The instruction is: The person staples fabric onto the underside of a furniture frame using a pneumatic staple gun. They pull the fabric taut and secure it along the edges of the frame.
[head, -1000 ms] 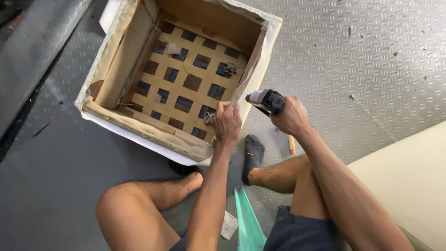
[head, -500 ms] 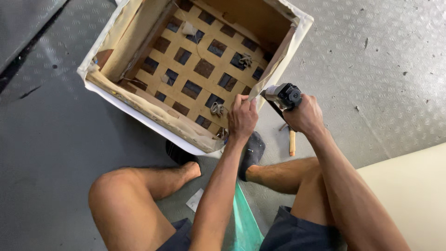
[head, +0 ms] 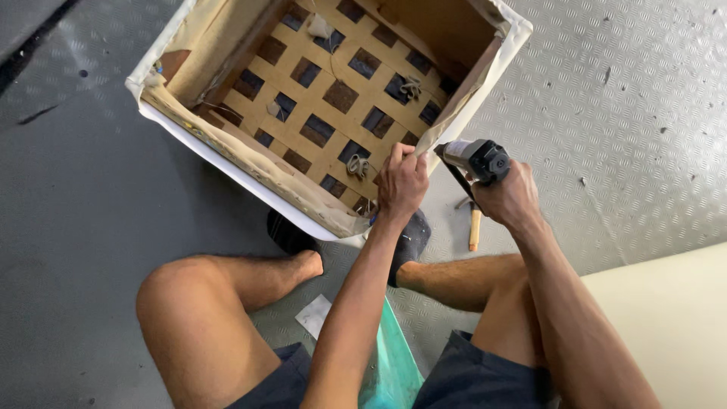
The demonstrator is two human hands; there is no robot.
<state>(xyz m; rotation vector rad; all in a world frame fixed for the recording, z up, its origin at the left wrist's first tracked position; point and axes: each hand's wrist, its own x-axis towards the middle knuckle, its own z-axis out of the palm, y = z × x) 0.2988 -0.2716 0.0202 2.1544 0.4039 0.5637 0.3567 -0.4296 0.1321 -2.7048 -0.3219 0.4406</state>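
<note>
An upturned upholstered seat frame lies on the floor, its underside showing tan woven webbing and cream fabric wrapped over the edges. My left hand pinches the cream fabric edge at the frame's near right corner. My right hand grips a black and silver staple gun, its nose pointed at that same corner, right beside my left hand's fingers.
My bare legs and dark-socked feet sit just below the frame. A wooden-handled tool lies on the checker-plate metal floor. A cream panel is at lower right, a teal strip between my legs, a paper scrap nearby.
The view has tilted, so the frame sits higher in it. My left hand has moved from the frame's near edge up to the right corner fabric, and the staple gun has closed in on that corner.
</note>
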